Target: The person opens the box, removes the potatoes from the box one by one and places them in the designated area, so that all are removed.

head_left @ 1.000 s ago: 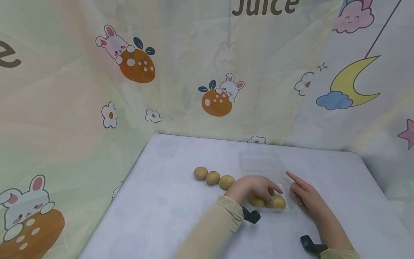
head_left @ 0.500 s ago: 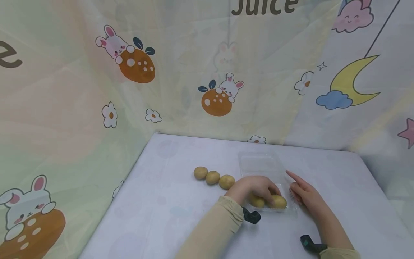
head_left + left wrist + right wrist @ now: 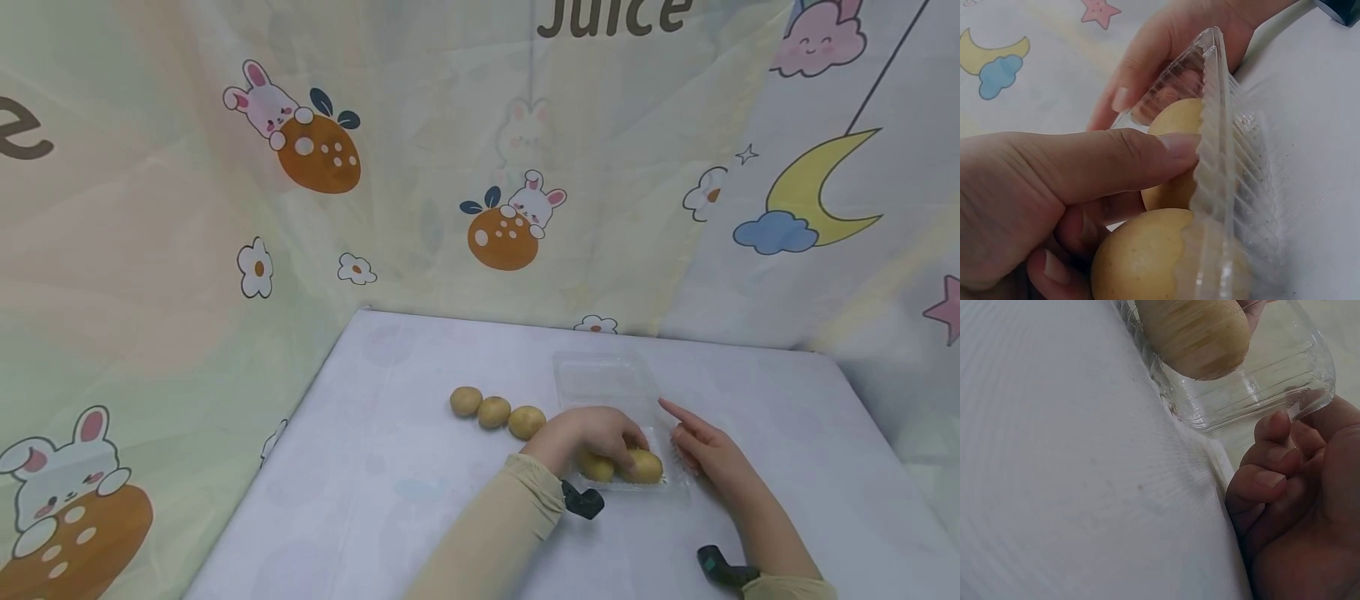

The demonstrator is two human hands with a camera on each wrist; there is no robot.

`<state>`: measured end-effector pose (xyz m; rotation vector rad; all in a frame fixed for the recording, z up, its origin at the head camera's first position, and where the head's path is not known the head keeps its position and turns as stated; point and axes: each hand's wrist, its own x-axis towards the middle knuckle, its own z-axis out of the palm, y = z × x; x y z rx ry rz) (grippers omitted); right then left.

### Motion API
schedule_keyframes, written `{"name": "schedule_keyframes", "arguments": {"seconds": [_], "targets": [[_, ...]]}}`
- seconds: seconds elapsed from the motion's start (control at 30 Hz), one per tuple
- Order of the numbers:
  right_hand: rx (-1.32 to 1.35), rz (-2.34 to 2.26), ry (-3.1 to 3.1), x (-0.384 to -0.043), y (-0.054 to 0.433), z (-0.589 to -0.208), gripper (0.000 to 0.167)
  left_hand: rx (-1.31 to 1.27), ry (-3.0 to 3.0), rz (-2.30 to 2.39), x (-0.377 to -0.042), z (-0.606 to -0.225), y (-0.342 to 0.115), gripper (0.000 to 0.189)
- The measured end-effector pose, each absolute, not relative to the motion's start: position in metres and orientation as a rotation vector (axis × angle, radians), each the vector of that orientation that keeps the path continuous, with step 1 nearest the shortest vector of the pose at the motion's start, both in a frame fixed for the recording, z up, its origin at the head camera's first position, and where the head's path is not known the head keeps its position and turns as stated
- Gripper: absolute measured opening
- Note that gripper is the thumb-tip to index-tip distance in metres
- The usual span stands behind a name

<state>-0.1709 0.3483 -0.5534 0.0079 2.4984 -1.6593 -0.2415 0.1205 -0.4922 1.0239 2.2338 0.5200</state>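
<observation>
A clear plastic clamshell container (image 3: 678, 487) lies on the table with its lid (image 3: 600, 379) folded back. Two yellow potatoes show inside it, a left one (image 3: 596, 468) and a right one (image 3: 645, 467). My left hand (image 3: 603, 435) reaches in and grips the right potato, its thumb (image 3: 1175, 150) lying across that potato. The near potato (image 3: 1141, 256) sits against the ribbed wall. At the container's right side, my right hand (image 3: 708, 454) holds the rim with curled fingers (image 3: 1269, 453), the index finger pointing away. The wall partly covers both potatoes in the left wrist view.
Three more potatoes (image 3: 493, 412) stand in a row on the white-covered table (image 3: 390, 467), left of the container. Printed cloth (image 3: 420, 125) hangs behind and to the left. Each wrist carries a black device (image 3: 723, 568).
The left fingers draw in a little closer around the right potato, which shifts only slightly. The right index finger tilts slightly left. The other potatoes and the container stay put.
</observation>
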Motion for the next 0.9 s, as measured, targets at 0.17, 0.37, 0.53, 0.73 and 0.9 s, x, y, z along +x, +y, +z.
{"name": "schedule_keyframes", "arguments": {"seconds": [0.17,0.37,0.53,0.73,0.9], "targets": [[-0.022,-1.677,2.509,-0.171,0.347,-0.554,0.055,1.008,2.249,0.546,-0.24,-0.491,0.118,0.028],[0.034,-1.625,2.564,-0.171,0.347,-0.555,0.056,1.028,2.268,0.584,-0.244,-0.492,0.116,0.028],[0.047,-1.606,2.584,-0.173,0.35,-0.558,0.056,1.029,2.282,0.636,-0.247,-0.492,0.114,0.034],[0.081,-1.61,2.584,-0.172,0.35,-0.557,0.057,0.957,2.249,0.772,-0.25,-0.484,0.11,0.039],[0.074,-1.666,2.544,-0.172,0.35,-0.555,0.058,0.957,2.236,0.833,-0.252,-0.478,0.103,0.039]]}}
